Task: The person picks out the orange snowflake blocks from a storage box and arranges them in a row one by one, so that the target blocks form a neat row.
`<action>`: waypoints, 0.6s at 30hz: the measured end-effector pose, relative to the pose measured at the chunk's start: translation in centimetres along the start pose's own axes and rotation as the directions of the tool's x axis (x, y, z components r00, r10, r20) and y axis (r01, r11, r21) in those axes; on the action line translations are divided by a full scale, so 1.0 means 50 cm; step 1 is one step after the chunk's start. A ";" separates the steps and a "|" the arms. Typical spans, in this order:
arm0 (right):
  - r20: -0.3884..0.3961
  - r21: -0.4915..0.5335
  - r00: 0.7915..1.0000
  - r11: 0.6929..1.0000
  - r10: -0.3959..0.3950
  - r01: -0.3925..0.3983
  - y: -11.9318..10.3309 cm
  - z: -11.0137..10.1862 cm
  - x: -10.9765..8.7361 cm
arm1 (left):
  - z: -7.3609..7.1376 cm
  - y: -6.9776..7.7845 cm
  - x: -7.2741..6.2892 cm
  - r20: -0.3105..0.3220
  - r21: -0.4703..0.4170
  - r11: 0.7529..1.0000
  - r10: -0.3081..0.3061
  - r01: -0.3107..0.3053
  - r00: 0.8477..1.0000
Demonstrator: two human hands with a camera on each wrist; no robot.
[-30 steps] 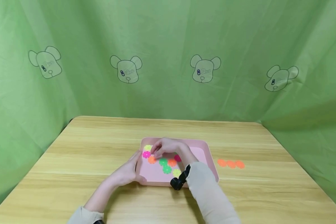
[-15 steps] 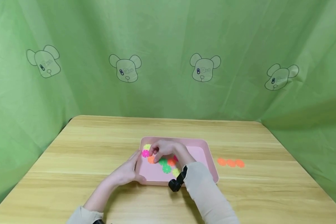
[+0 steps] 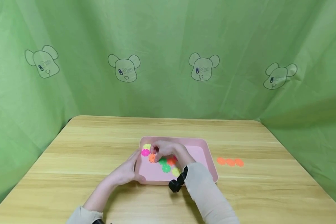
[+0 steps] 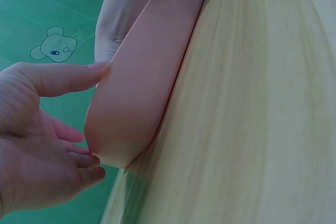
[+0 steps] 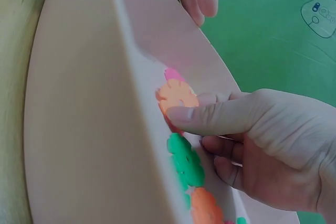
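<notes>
My right hand (image 3: 165, 148) reaches into a pink tray (image 3: 197, 143) and pinches an orange snowflake disc (image 3: 152, 158) between thumb and fingers. In the right wrist view the notched disc (image 5: 177, 94) stands tilted, its face turned to the camera and the thumb on its lower edge. Around it in the tray lie a pink disc (image 3: 145, 152), a yellow disc (image 3: 147, 146), green discs (image 3: 166, 168), another orange disc (image 3: 171, 161) and a second yellow disc (image 3: 176, 171). My left hand (image 3: 124, 171) spans the tray's near left corner, thumb at the front rim (image 4: 113, 61), fingers against the left side.
Three orange discs (image 3: 230, 162) lie in a row on the wooden table (image 3: 268, 193), right of the tray. A green curtain (image 3: 162, 102) with mouse-head drawings hangs behind and beside the table. A black wrist camera (image 3: 177, 184) sits over the tray's front edge.
My right hand has come down to the orange disc, which lay flat in the tray, and now pinches it with the disc tilted up. My left hand stays at the tray's corner.
</notes>
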State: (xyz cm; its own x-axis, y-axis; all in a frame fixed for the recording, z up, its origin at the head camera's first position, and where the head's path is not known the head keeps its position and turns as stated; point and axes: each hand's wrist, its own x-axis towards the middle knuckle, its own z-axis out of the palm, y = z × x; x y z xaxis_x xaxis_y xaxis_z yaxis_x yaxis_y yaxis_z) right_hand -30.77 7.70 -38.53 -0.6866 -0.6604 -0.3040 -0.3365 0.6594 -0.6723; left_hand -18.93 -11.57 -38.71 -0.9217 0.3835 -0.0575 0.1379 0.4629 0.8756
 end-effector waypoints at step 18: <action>-0.091 0.199 0.995 0.978 -0.052 0.069 0.021 -0.015 -0.020 | 0.000 0.007 -0.004 -0.002 -0.023 1.000 -0.009 0.009 1.000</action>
State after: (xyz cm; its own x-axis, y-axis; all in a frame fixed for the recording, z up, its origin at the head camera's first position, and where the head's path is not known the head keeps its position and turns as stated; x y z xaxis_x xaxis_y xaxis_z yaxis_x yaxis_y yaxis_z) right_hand -30.93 9.33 -38.40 -0.7239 -0.6583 -0.2065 -0.2480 0.5277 -0.8124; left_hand -18.69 -11.48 -38.40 -0.9237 0.3777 -0.0643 0.1213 0.4474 0.8861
